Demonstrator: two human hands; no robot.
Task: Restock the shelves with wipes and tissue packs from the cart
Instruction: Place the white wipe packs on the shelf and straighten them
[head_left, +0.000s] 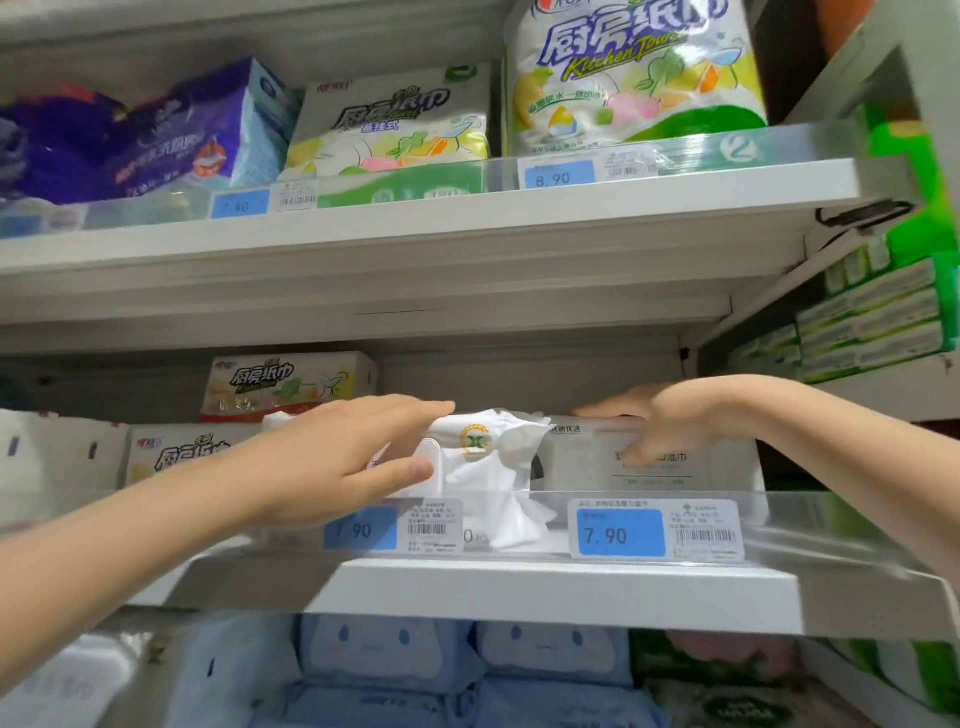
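As I stand by, the left hand (332, 457) has its grip closed on a soft white wipes pack with a green-and-gold emblem (488, 467): the fingers lie flat over its top edge and the thumb presses the white lid on its front, so the pack's left half sits inside the grip and its crimped right end sticks out free. That pack stands on its long edge on the white middle shelf (519, 587), long axis along the shelf, front facing the aisle, behind the clear plastic front rail (779, 525). Just to its right, the right hand (670, 415) clasps a second white wipes pack with grey lettering (654, 462), fingers over the top, thumb down its face. Blue price tags (621, 532) hang on the rail. Behind stands a kitchen-paper box (291, 384); pale blue packs (384, 654) fill the shelf below.
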